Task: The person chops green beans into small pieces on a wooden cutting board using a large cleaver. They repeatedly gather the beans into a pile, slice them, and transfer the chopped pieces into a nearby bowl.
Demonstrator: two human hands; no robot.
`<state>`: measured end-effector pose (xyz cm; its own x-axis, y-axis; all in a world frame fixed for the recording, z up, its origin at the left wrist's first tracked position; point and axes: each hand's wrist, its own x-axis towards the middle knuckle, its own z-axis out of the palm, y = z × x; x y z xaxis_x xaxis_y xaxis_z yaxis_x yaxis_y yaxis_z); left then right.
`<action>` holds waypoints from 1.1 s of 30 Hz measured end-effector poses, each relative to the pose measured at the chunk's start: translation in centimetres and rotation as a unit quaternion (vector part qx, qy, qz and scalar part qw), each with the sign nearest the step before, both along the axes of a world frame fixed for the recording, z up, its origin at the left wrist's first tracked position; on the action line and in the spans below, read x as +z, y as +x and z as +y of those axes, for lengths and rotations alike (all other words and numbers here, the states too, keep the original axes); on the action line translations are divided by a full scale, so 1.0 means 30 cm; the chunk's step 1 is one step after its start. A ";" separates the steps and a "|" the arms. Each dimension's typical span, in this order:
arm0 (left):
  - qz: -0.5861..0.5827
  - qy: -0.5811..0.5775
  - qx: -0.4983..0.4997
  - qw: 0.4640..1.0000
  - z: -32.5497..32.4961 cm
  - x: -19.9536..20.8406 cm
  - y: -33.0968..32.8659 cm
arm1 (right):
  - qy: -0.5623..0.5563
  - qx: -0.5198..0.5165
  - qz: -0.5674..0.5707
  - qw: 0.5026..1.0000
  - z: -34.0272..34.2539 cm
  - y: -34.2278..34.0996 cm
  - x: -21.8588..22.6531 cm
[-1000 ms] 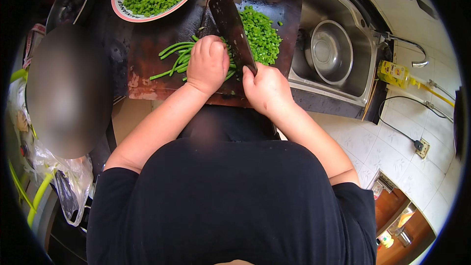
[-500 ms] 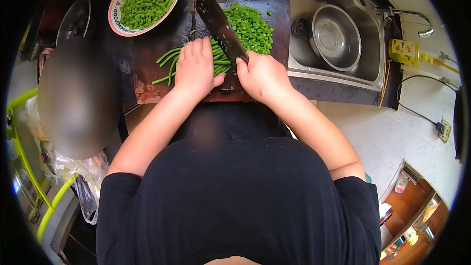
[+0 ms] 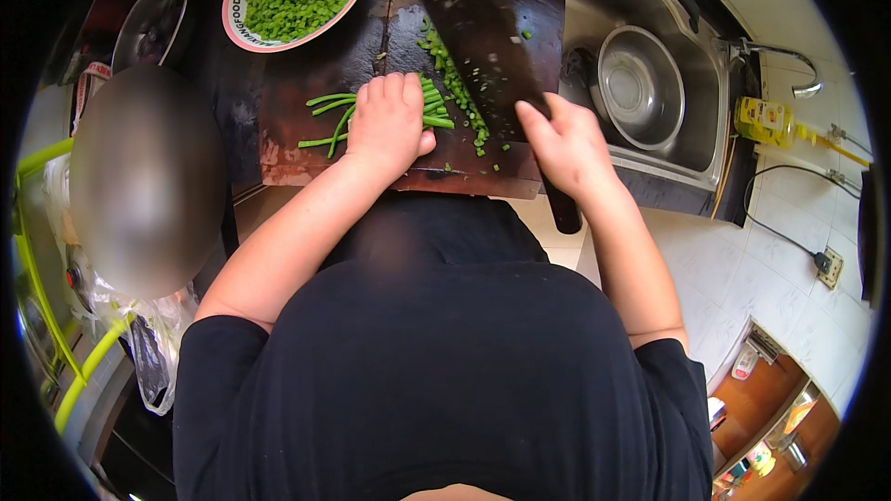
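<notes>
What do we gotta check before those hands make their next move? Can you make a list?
1. Right hand holding the knife: ok.
2. Left hand resting on the green stalks: ok.
3. Left fingers apart from the blade: ok, there's a gap.
4. All chopped bits in the bowl: not ok, some lie on the board.
5. Blade touching the board: cannot tell from above.
</notes>
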<state>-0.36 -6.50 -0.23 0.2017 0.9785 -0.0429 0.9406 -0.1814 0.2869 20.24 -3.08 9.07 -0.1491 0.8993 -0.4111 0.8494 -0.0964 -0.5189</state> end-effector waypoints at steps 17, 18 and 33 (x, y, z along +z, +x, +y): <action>-0.116 0.163 0.092 0.975 -0.011 -0.077 0.030 | 0.058 0.020 0.020 0.998 -0.107 0.028 0.076; -0.114 0.171 0.096 0.974 -0.011 -0.083 0.035 | 0.054 0.015 0.035 0.998 -0.118 0.020 0.082; -0.095 0.217 0.095 0.967 0.004 -0.112 0.045 | 0.026 0.139 -0.072 0.987 -0.096 -0.054 0.088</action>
